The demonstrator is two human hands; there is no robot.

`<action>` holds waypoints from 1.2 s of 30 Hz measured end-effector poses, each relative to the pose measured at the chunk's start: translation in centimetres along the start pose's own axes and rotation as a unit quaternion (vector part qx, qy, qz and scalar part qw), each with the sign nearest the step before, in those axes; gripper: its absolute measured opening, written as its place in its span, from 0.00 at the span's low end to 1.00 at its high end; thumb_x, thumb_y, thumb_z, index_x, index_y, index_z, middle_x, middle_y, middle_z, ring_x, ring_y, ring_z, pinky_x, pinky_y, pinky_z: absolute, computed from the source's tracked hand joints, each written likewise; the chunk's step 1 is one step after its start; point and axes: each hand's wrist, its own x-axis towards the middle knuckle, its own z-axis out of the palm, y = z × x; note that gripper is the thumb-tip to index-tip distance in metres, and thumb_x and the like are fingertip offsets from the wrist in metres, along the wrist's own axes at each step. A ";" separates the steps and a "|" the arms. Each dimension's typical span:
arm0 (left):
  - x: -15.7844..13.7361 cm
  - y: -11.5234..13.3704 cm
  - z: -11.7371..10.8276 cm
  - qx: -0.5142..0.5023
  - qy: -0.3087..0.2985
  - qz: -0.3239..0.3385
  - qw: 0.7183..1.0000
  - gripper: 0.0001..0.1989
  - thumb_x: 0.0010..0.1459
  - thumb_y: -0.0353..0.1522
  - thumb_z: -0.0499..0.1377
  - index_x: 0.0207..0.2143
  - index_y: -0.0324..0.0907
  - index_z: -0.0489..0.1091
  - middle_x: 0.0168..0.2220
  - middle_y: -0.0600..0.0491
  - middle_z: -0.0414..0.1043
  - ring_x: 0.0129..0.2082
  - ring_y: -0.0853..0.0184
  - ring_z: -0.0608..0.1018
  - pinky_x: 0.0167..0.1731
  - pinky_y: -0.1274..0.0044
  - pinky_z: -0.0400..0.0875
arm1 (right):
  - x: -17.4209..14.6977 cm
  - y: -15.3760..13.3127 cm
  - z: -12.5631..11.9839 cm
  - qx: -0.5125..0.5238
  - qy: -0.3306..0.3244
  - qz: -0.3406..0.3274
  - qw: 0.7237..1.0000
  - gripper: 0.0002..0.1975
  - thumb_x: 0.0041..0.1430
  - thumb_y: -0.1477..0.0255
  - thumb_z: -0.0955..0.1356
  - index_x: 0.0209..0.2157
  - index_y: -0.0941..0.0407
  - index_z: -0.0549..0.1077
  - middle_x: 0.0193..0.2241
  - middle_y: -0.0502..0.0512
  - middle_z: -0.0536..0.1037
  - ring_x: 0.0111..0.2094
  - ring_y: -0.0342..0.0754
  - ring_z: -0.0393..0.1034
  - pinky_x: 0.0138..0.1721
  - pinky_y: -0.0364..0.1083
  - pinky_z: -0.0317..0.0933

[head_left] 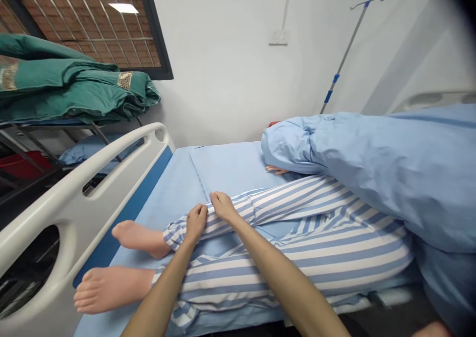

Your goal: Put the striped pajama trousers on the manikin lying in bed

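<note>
A patient manikin in blue-and-white striped pajama trousers (305, 248) lies on a bed, its bare feet (113, 290) toward the left. Both of my arms reach across the near leg to the far one. My left hand (196, 221) is closed on the far trouser leg (278, 203) around the shin, above the ankle. Just to its right, my right hand (223, 206) grips the same trouser leg below the knee. My fingertips are mostly hidden behind the fabric. A light-blue quilt (375, 163) covers the upper body, and the manikin's hand (277, 170) pokes out from under it.
A white footboard (111, 163) with cut-out handles closes off the left end. Blue sheeting (230, 163) covers the mattress. Behind stand folded green quilts (74, 89) on a rack, a barred window (92, 25) and an IV pole (345, 54). A skin-coloured patch (431, 330) shows at lower right.
</note>
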 end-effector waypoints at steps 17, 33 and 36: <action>1.4 5.0 7.3 0.030 0.106 -0.035 0.993 0.15 0.45 0.36 0.47 0.11 0.41 0.50 0.12 0.59 0.47 0.17 0.75 0.54 0.19 0.80 0.48 | -0.7 4.9 -4.2 -0.011 0.044 0.028 0.999 0.19 0.58 0.66 0.52 0.19 0.57 0.61 0.17 0.47 0.62 0.22 0.39 0.55 0.23 0.39 0.45; 2.5 10.8 13.4 -0.096 0.025 0.007 0.995 0.15 0.47 0.38 0.46 0.12 0.41 0.53 0.12 0.59 0.50 0.16 0.75 0.57 0.19 0.80 0.53 | -0.6 9.8 -9.7 0.101 0.121 0.059 0.986 0.19 0.56 0.65 0.51 0.18 0.57 0.60 0.15 0.46 0.60 0.21 0.39 0.56 0.24 0.38 0.49; 1.8 10.2 14.9 -0.011 0.008 0.039 0.999 0.19 0.51 0.40 0.41 0.14 0.41 0.58 0.15 0.55 0.60 0.19 0.72 0.62 0.22 0.79 0.53 | -0.4 9.4 -10.3 0.091 0.126 0.070 0.985 0.18 0.56 0.65 0.52 0.18 0.57 0.61 0.15 0.46 0.60 0.21 0.39 0.55 0.23 0.38 0.49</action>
